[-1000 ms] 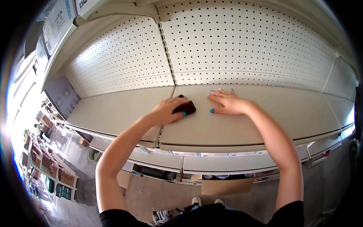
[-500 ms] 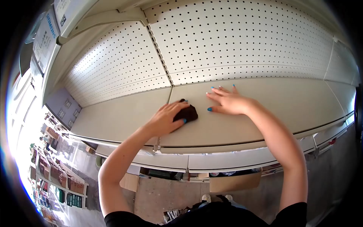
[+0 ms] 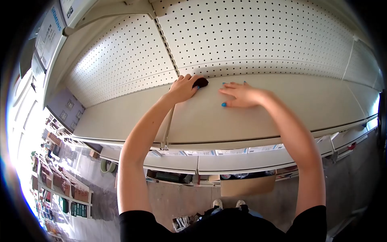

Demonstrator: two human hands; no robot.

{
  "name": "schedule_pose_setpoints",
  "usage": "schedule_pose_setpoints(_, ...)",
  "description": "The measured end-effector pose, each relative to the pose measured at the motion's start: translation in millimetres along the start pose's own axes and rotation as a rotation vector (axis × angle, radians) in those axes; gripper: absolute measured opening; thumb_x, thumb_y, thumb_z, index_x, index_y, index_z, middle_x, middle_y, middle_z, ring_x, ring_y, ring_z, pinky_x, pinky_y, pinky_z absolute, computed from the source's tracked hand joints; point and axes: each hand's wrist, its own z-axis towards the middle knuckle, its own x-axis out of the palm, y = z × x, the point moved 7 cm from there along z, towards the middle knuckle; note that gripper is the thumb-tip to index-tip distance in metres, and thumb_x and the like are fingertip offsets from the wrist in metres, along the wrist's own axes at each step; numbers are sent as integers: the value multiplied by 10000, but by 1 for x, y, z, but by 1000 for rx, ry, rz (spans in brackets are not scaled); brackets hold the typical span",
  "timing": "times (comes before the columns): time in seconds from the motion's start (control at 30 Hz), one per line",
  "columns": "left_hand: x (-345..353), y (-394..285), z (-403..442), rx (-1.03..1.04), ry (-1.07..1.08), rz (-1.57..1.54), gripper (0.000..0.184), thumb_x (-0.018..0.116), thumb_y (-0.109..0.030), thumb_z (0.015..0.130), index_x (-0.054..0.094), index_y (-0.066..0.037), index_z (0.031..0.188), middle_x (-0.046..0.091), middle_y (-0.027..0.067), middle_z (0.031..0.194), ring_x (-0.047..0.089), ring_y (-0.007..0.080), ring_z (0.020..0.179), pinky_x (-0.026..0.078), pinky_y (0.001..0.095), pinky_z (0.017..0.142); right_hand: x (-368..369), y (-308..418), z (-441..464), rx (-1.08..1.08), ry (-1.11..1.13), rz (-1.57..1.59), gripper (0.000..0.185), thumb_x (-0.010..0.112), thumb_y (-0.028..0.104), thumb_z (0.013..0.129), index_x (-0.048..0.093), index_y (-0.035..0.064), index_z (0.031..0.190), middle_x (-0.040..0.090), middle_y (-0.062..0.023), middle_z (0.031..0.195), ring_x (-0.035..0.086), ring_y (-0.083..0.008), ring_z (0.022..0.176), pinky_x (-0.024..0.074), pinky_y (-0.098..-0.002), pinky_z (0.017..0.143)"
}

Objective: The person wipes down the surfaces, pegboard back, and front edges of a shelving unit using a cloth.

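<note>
My left hand (image 3: 183,89) is closed on a dark brown cloth or sponge (image 3: 200,83), pressed to the cream shelf (image 3: 225,123) close to its back edge, beside the seam between two shelf panels. The fingers partly cover the dark item. To its right, my right hand (image 3: 242,95) lies on the same shelf with its fingers spread and nothing in them. Behind both hands rises a white perforated back panel (image 3: 250,36).
White boxes (image 3: 231,151) line a lower shelf, and below them is an open cardboard box (image 3: 248,186). An upper shelf bracket (image 3: 109,12) juts out at the top left. A green bin (image 3: 107,165) stands on the floor at the left.
My left hand and the dark item have moved away from me to the back of the shelf, near the perforated panel. My right hand remains on the shelf. The view has shifted somewhat.
</note>
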Motion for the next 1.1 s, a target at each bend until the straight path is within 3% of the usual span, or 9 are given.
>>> schedule_pose_setpoints(0.17,-17,-27,-43,74,32,80,486,495,-407,881,468,-168,1302,524,152,1134,511,323,1074,478,468,836,1,0,-3,15,-25,13,687,419,563,911,254,192,1466,166,-82,1540,112,-248,1429,94,-510,1152)
schedule_pose_setpoints(0.27,-35,-56,-85,95,157,107,527,500,-402,883,448,-108,1318,513,163,1140,516,326,1068,484,448,835,3,2,-4,52,-25,6,673,419,552,920,238,211,1472,153,-54,1546,111,-241,1430,85,-480,1160)
schedule_pose_setpoints(0.33,-42,-70,-110,103,237,120,573,545,-316,862,394,-98,1370,477,150,1186,481,313,1109,451,420,887,4,0,-5,63,-31,11,664,410,552,924,240,217,1472,153,-45,1547,108,-235,1430,77,-473,1163)
schedule_pose_setpoints(0.5,-53,-85,-131,241,12,-19,568,595,-101,833,393,-103,1365,425,125,1270,429,323,1172,362,462,999,2,3,-8,63,-29,-3,668,394,567,922,246,215,1470,156,-39,1546,94,-231,1432,76,-479,1162)
schedule_pose_setpoints(0.63,-38,-71,-105,349,-150,103,422,568,-60,846,505,-156,1252,442,88,1261,432,327,1171,357,461,998,1,2,-4,45,-13,-26,667,398,560,925,249,203,1468,170,-57,1541,120,-246,1428,111,-480,1158)
schedule_pose_setpoints(0.73,-20,-41,-63,248,-127,-121,396,564,-60,852,525,-155,1234,451,93,1257,452,324,1158,367,443,999,-1,4,-2,48,10,-55,676,406,556,923,255,181,1465,172,-80,1538,132,-258,1425,134,-487,1152)
schedule_pose_setpoints(0.9,-1,-10,4,213,-163,-118,378,505,-112,895,528,-172,1268,495,53,1317,465,290,1179,386,391,1011,-2,1,-4,11,5,-20,684,431,547,916,265,165,1459,172,-96,1536,133,-262,1424,133,-490,1152)
schedule_pose_setpoints(1.1,2,-5,13,129,-65,-101,446,508,-132,881,482,-190,1323,517,40,1291,474,282,1161,387,392,1002,-1,-1,-2,0,7,-16,691,437,568,905,274,188,1459,169,-76,1540,117,-250,1428,116,-489,1155)
